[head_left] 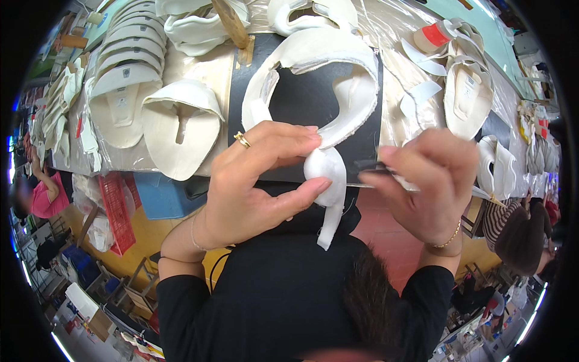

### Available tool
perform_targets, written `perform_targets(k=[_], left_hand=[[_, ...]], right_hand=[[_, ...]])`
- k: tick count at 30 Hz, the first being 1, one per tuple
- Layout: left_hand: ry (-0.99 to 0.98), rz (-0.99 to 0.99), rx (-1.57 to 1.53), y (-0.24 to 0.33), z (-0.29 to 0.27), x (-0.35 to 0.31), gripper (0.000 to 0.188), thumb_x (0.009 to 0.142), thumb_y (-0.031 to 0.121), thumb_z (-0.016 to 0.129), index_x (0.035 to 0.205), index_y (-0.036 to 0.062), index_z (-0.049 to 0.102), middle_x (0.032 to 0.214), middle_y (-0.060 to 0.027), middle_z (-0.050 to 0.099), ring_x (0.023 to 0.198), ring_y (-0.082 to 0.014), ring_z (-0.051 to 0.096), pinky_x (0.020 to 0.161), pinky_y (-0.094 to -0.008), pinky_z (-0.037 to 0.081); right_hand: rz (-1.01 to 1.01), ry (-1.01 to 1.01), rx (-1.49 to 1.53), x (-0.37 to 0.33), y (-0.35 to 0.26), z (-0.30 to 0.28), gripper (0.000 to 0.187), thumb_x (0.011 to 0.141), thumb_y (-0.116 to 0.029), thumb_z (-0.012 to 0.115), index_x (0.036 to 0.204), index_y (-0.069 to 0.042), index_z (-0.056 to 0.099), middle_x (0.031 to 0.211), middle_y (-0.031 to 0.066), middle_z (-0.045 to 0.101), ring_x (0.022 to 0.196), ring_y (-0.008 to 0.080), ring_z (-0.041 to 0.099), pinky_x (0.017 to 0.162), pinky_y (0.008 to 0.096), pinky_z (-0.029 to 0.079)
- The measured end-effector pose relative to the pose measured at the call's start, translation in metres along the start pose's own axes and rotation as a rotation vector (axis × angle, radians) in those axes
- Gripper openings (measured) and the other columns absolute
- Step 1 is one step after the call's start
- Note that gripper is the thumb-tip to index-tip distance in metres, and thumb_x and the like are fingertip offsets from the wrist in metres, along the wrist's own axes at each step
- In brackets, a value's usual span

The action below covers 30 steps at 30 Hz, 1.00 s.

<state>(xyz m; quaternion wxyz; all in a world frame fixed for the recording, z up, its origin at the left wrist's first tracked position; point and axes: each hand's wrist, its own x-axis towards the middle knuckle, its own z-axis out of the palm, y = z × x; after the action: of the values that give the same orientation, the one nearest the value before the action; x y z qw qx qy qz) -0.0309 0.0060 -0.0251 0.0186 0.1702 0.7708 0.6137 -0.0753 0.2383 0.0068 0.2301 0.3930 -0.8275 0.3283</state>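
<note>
A white shoe upper [366, 90] lies curved on the black board at the table's near edge. My left hand [259, 172] pinches its near end, thumb below and fingertips above, around a rounded white padded part [325, 172]. From that part a narrow white strip [329, 228] hangs down over the table edge. Just to the right, my right hand [428, 181] is closed and blurred by motion. It holds a thin dark tool [369, 166], whose kind is too smeared to make out; a thin shiny length points left toward the padded part.
At the left stand a row of cream shoe uppers [129, 90] and a single one [181, 130]. A wooden handle [231, 24] leans at the back. To the right are a red-labelled bottle [435, 36] and more uppers [467, 96]. A blue bin [163, 196] sits below the table.
</note>
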Motion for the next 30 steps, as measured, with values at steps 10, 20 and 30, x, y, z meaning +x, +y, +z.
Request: perform_targets(k=[10, 20, 30], left_hand=[[-0.112, -0.449, -0.008, -0.025, 0.002, 0.0, 0.028, 0.088, 0.018, 0.078, 0.096, -0.0043, 0.063, 0.11, -0.0125, 0.063, 0.081, -0.0117, 0.065, 0.069, -0.0249, 0.056], [-0.161, -0.511, -0.149, -0.031, 0.003, 0.003, 0.018, 0.089, 0.011, 0.075, 0.092, -0.0042, 0.065, 0.097, -0.0094, 0.066, 0.083, -0.0121, 0.067, 0.073, -0.0251, 0.055], [-0.002, -0.546, -0.371, -0.017, 0.007, 0.008, 0.024, 0.087, 0.01, 0.076, 0.101, -0.0041, 0.064, 0.098, -0.0095, 0.065, 0.083, -0.016, 0.072, 0.066, -0.0251, 0.057]], right_hand=[[0.183, -0.549, 0.258, -0.011, 0.028, 0.039, 0.023, 0.07, -0.003, 0.074, 0.091, -0.012, 0.068, 0.093, 0.0018, 0.061, 0.071, 0.0245, 0.066, 0.06, 0.036, 0.051], [0.235, -0.509, 0.353, -0.009, 0.029, 0.036, 0.029, 0.063, 0.013, 0.067, 0.087, -0.004, 0.069, 0.084, 0.0056, 0.065, 0.072, 0.0219, 0.068, 0.06, 0.0309, 0.052], [0.341, -0.266, 0.293, -0.002, 0.029, 0.03, 0.032, 0.075, -0.012, 0.084, 0.102, -0.005, 0.068, 0.106, 0.0057, 0.062, 0.075, 0.0135, 0.059, 0.06, 0.0254, 0.048]])
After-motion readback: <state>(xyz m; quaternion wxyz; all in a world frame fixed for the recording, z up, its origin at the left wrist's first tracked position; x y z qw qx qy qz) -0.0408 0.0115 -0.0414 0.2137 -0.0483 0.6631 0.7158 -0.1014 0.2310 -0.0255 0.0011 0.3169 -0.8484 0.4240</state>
